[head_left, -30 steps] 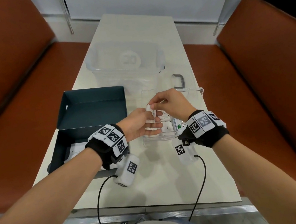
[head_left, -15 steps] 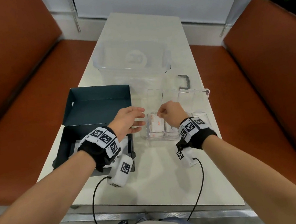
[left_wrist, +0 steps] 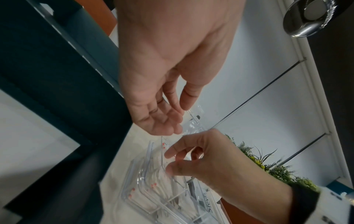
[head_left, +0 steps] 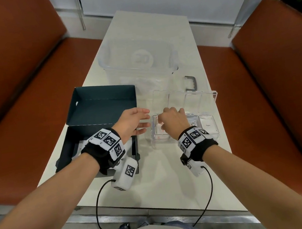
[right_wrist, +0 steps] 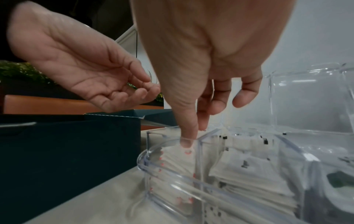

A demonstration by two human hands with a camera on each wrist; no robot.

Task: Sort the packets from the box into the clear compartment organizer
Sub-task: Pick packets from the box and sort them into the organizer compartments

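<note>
The clear compartment organizer lies on the table with its lid tipped back. My right hand reaches down into its left compartment. There thumb and forefinger pinch the top of a white packet with red print among others like it. The middle compartment holds packets with black print, and the right one a white sugar packet. My left hand hovers empty with relaxed fingers between the organizer and the dark teal box. White packets lie in the box.
A large clear tub stands behind the organizer, with a grey handle beside it. The box's lid stands up at the back. Brown benches flank the narrow table, whose front edge is close to me.
A second ago both hands held a packet above the organizer. My left hand let go and drew back toward the box. My right hand lowered into the left compartment.
</note>
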